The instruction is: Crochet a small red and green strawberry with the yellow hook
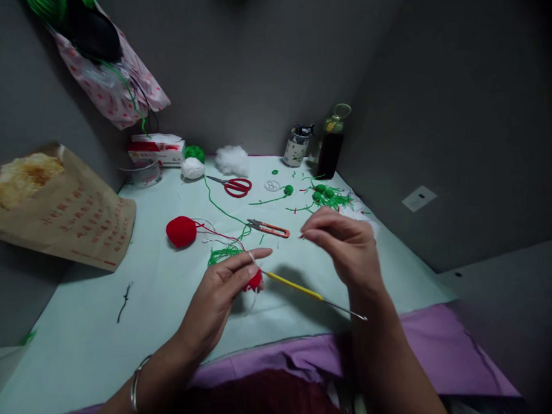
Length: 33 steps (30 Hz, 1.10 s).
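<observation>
Table (157,320), crochet (255,281) in left hand (219,287)

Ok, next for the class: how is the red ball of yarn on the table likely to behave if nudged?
The red ball of yarn looks rounded, so it would probably roll. Being yarn, it is likely light and somewhat squashy. A red strand runs from it toward the left hand, so rolling away might tug there.

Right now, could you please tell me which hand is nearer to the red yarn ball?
Left. The left hand is in front and to the right of the red yarn ball; the right hand is much farther right, past the orange thread snips.
</observation>
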Each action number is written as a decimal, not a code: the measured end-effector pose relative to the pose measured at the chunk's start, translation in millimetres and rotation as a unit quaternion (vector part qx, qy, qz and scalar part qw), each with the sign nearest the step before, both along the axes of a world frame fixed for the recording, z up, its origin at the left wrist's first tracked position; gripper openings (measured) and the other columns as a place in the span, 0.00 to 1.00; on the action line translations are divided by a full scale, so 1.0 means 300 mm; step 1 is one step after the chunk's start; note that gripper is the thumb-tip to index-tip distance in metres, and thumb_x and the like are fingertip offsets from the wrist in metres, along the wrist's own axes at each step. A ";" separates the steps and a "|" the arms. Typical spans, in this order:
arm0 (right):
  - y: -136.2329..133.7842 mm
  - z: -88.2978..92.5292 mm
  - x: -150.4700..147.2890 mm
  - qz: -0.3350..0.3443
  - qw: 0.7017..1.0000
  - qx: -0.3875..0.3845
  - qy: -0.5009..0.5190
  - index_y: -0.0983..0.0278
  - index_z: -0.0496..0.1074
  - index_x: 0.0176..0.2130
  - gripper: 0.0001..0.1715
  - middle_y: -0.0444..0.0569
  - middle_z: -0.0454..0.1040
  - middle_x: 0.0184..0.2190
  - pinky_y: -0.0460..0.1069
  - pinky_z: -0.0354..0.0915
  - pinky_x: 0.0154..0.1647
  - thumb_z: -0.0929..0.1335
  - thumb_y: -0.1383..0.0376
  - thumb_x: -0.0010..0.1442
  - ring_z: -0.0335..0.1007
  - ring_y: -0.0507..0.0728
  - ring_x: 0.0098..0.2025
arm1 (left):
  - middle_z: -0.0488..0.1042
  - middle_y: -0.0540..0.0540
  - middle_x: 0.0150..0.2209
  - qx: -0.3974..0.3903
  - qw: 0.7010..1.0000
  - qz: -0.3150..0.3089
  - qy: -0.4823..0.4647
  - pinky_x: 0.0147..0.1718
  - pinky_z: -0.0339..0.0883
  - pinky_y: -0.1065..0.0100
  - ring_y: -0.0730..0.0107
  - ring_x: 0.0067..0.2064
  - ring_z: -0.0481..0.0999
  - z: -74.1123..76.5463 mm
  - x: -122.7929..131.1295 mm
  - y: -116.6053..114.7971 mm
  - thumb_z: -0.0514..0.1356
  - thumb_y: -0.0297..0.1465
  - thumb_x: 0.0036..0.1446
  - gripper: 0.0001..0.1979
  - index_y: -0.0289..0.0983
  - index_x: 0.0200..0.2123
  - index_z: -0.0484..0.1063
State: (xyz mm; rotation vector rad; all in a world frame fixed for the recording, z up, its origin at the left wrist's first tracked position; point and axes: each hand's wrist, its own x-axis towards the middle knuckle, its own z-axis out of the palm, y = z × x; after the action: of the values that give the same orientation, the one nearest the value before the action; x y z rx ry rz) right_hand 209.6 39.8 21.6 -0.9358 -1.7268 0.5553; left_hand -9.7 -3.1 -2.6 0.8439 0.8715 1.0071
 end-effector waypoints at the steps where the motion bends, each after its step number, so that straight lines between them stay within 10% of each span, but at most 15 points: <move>1: 0.010 -0.010 0.027 -0.034 0.998 -0.020 -0.039 0.59 0.80 0.41 0.05 0.49 0.80 0.37 0.55 0.73 0.42 0.71 0.67 0.65 0.75 0.58 0.39 | 0.74 0.50 0.25 -0.004 1.000 0.011 -0.002 0.39 0.59 0.68 0.70 0.33 0.67 0.004 -0.007 0.002 0.68 0.34 0.59 0.16 0.38 0.50 0.83; 4: 0.016 -0.041 0.066 -0.204 0.960 -0.004 -0.193 0.61 0.75 0.57 0.26 0.61 0.75 0.55 0.69 0.65 0.59 0.74 0.70 0.59 0.70 0.69 0.57 | 0.74 0.50 0.26 -0.007 0.999 0.037 -0.011 0.38 0.58 0.70 0.71 0.33 0.66 0.015 -0.018 0.009 0.68 0.34 0.59 0.16 0.40 0.51 0.83; 8: -0.071 -0.059 -0.002 -0.001 0.988 -0.011 -0.155 0.54 0.62 0.68 0.39 0.56 0.74 0.56 0.60 0.71 0.55 0.75 0.64 0.62 0.72 0.62 0.52 | 0.74 0.51 0.28 0.023 0.999 0.045 0.000 0.38 0.59 0.70 0.72 0.33 0.67 0.012 0.000 0.021 0.66 0.35 0.62 0.15 0.42 0.52 0.82; 10: -0.127 -0.066 -0.058 0.084 0.994 -0.031 -0.064 0.51 0.68 0.63 0.30 0.49 0.76 0.49 0.54 0.72 0.51 0.73 0.64 0.64 0.74 0.57 0.47 | 0.73 0.52 0.28 0.065 0.996 0.044 0.030 0.40 0.61 0.70 0.72 0.34 0.68 0.002 0.013 0.023 0.66 0.35 0.63 0.15 0.43 0.52 0.81; 15: -0.168 -0.104 -0.128 0.047 0.994 -0.056 0.087 0.53 0.81 0.47 0.10 0.46 0.79 0.40 0.50 0.71 0.46 0.70 0.62 0.68 0.75 0.54 0.44 | 0.74 0.52 0.34 0.099 0.993 0.033 0.059 0.41 0.66 0.71 0.73 0.38 0.72 -0.016 0.018 0.008 0.67 0.36 0.62 0.17 0.47 0.54 0.79; 33: -0.183 -0.111 -0.160 0.012 0.993 -0.042 0.105 0.58 0.78 0.46 0.11 0.46 0.77 0.38 0.52 0.71 0.44 0.67 0.70 0.69 0.74 0.54 0.41 | 0.75 0.50 0.37 0.042 0.998 0.040 0.015 0.42 0.72 0.69 0.70 0.40 0.75 0.013 0.033 -0.002 0.71 0.29 0.54 0.38 0.39 0.67 0.64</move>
State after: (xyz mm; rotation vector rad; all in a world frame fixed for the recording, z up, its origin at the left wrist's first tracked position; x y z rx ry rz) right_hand 161.8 -15.2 -11.7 -0.8832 -1.5362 0.7209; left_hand 0.1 -3.6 1.2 0.9030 0.8983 1.1107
